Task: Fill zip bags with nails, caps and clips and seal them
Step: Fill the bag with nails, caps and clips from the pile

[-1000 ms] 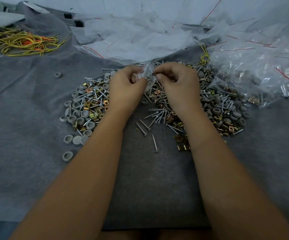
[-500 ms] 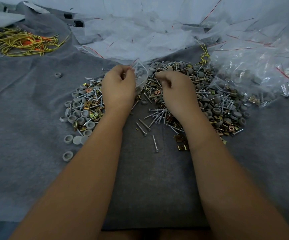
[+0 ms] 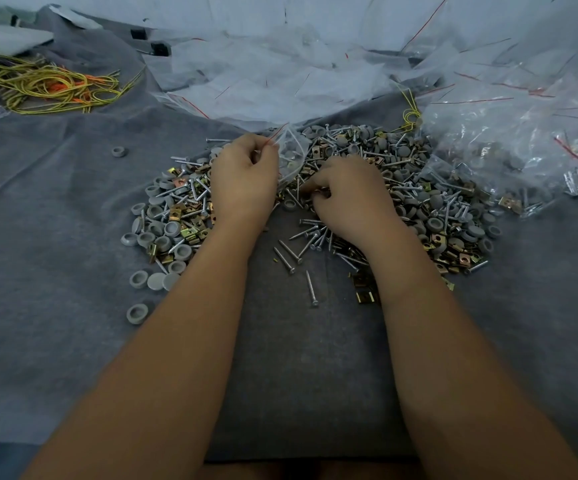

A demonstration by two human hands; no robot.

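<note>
My left hand (image 3: 244,181) pinches the red-striped top edge of a small clear zip bag (image 3: 291,155), which hangs over the pile. Grey caps show through its plastic. My right hand (image 3: 346,199) is down on the pile just right of the bag, its fingers curled around small hardware at the fingertips; what exactly it holds is hidden. The pile (image 3: 384,188) mixes silver nails, grey round caps and brass-coloured clips on the grey cloth (image 3: 73,271). Loose nails (image 3: 310,242) lie in front of the hands.
Filled clear bags (image 3: 522,150) are heaped at the right. Empty zip bags (image 3: 273,84) lie behind the pile. Yellow and orange cords (image 3: 48,84) are bundled at the far left. Stray grey caps (image 3: 137,313) dot the cloth to the left.
My right hand let go of the bag's mouth and dropped down onto the pile. My left hand shifted slightly left and keeps hold of the bag.
</note>
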